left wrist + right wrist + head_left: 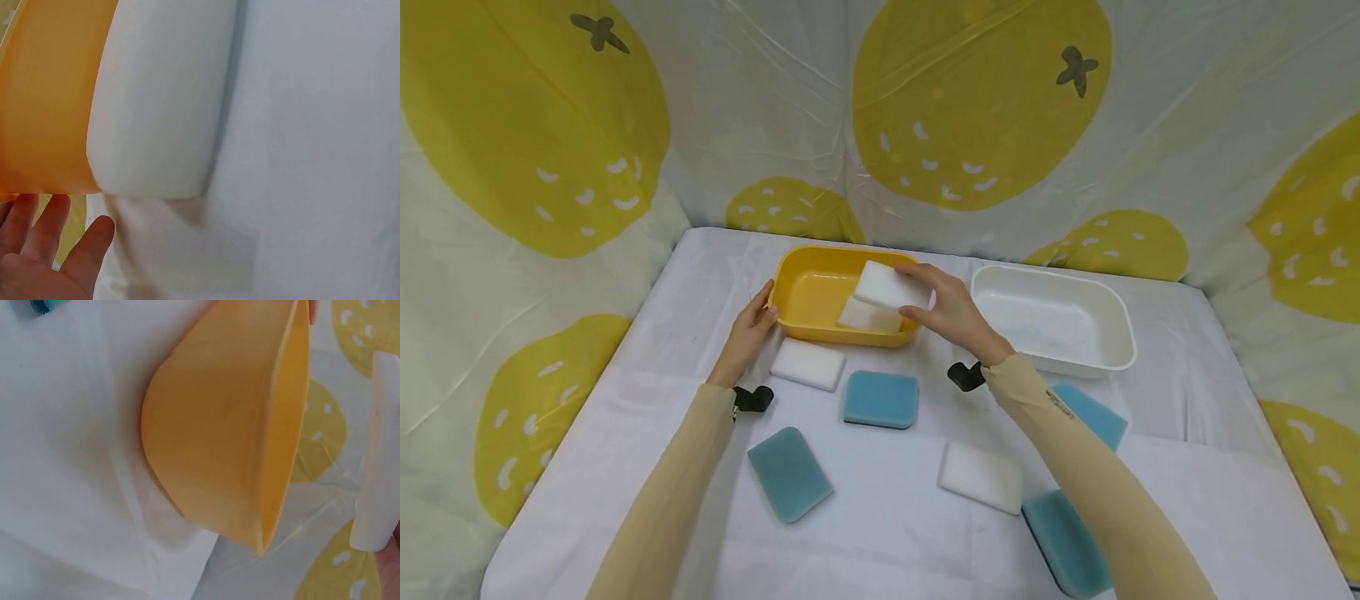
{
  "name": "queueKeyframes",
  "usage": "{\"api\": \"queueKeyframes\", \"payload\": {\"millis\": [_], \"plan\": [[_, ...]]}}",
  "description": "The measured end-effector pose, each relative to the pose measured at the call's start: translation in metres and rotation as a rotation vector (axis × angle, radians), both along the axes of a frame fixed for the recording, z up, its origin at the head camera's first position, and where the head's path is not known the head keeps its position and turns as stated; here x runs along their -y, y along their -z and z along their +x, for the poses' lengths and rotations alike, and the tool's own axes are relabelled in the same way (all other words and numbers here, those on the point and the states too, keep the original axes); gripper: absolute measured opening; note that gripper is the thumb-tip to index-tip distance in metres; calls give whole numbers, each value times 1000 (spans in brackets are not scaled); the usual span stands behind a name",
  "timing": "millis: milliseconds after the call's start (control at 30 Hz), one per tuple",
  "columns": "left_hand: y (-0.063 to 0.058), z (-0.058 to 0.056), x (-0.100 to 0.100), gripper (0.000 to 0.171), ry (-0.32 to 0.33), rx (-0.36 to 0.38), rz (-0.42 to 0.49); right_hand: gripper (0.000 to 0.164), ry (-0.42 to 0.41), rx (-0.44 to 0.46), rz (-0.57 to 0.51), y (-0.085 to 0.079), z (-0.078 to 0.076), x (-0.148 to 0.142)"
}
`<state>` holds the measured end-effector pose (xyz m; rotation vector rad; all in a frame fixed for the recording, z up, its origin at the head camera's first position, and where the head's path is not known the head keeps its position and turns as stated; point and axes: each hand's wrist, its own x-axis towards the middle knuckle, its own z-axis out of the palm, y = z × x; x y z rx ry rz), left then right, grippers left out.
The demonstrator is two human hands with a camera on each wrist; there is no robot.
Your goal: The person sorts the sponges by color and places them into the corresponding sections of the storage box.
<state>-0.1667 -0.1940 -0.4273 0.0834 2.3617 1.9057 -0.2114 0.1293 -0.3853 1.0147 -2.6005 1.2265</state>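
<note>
White sponge (891, 285) is pinched in the right hand (955, 312), above the yellow tub (850, 335), clear of its rim. Left hand (751, 329): fingers fairly straight, against the tub's left end. Progress looks early: second white sponge (868, 317) inside; two white sponges (807, 363) (981, 477) and four blue sponges (881, 399) (790, 475) (1093, 417) (1066, 542) out on the surface (887, 533). White tub (1127, 333) alongside. Tubs: smooth, plastic-looking, rounded corners. White blocks: matte, fine-textured. Blue ones: rounded corners, dark backing where edges show.
</note>
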Motion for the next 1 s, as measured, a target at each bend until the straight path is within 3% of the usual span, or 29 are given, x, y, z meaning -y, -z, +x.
{"api": "queueKeyframes", "payload": {"millis": [567,1000], "plan": [[0,0,0,54,-4,9,10,56,26,14,33,9,-21,14],[0,0,0,54,-4,6,21,57,74,92,100,25,-36,20]]}}
